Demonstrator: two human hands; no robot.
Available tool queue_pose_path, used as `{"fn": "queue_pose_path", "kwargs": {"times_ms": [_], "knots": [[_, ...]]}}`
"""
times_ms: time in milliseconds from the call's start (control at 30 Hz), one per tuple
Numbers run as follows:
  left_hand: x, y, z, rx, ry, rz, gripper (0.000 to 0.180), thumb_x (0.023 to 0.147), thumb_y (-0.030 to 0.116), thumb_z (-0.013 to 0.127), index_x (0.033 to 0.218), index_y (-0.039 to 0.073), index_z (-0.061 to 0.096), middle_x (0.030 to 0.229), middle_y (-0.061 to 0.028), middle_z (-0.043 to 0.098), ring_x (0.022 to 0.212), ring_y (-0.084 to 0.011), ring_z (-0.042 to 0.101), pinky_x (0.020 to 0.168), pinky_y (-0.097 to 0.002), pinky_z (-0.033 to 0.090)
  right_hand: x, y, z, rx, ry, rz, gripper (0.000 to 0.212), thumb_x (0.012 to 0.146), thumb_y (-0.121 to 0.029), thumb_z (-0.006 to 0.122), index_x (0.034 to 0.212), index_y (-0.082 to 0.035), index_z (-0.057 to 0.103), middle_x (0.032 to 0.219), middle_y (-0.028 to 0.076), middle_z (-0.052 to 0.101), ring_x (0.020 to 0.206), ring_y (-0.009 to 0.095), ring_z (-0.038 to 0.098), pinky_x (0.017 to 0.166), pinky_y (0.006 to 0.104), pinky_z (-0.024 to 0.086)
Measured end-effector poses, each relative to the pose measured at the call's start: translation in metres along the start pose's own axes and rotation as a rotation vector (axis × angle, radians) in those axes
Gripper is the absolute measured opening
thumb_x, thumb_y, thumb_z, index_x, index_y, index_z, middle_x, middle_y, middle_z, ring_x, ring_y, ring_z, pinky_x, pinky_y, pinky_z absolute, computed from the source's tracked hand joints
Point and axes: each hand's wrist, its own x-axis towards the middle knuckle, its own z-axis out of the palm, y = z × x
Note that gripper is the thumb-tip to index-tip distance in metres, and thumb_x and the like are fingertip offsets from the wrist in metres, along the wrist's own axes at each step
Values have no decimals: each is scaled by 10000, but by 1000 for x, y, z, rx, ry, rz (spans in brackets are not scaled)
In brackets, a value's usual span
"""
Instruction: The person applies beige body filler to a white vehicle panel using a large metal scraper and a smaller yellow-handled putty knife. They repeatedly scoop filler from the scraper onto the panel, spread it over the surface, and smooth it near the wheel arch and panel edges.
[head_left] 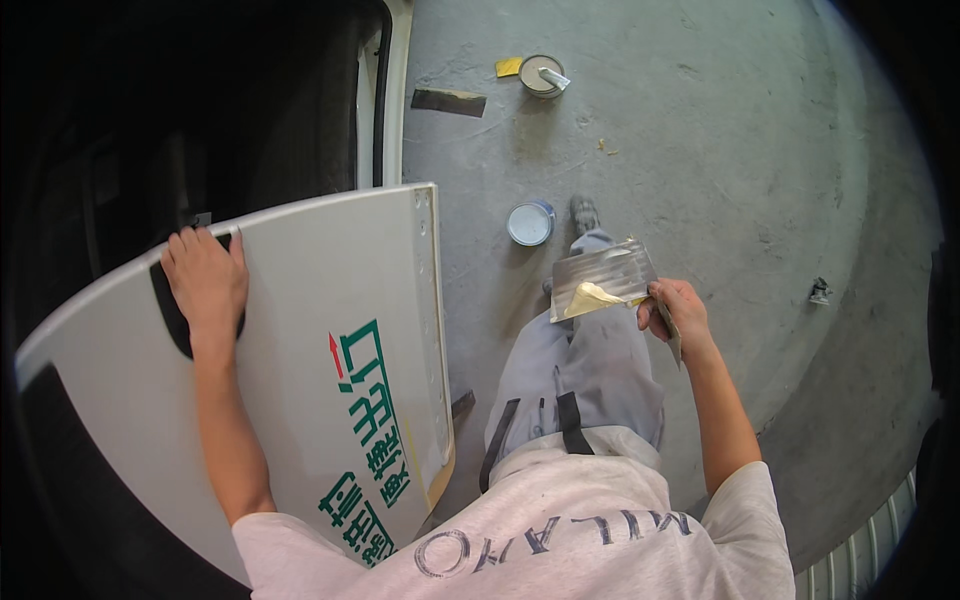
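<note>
On the left, my left hand (206, 280) is hooked over the upper edge of a white vehicle door (300, 265), beside a dark recess; its fingertips curl around the far side. Green characters and a red arrow mark the door's face. In front of my legs, my right hand (684, 312) grips a flat metal putty plate (605, 262) at its right end. A smear of pale yellow putty (590, 298) lies on the plate's near part. A second thin, brownish spreader (667, 336) is also held in that hand, angled down from the fingers.
A blue tin with a pale top (530, 224) stands ahead of my feet on the grey floor. Farther off are another can (543, 76), a yellow piece (508, 67) and a dark strip (449, 102). A crumpled scrap (820, 291) lies right. The vehicle's door frame (394, 110) rises beyond the door.
</note>
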Motion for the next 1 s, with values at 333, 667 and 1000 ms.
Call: {"fn": "queue_pose_path", "kwargs": {"times_ms": [333,667,1000], "knots": [[17,7,-43,-56,-359,-121,404,953,366,651,1003,-32,609,1085,-186,586,1131,-351,533,1046,-478,376,135,-160,-37,-82,-55,51,322,1034,-205,439,815,-32,598,663,118,674,428,103,438,404,254,339],[28,28,-71,-68,-507,-204,378,919,370,692,947,20,550,1018,-141,537,1056,-324,530,1018,-455,379,209,-250,-32,-203,-110,39,318,1026,-186,442,788,-34,587,645,110,665,397,98,406,389,256,307],[68,78,-79,-533,25,-483,348,878,236,731,1106,-8,632,1103,-163,595,1126,-357,549,1022,-445,381,225,-241,-42,-179,142,77,319,1020,-225,469,758,-64,553,612,132,651,363,111,395,351,266,293]]}}
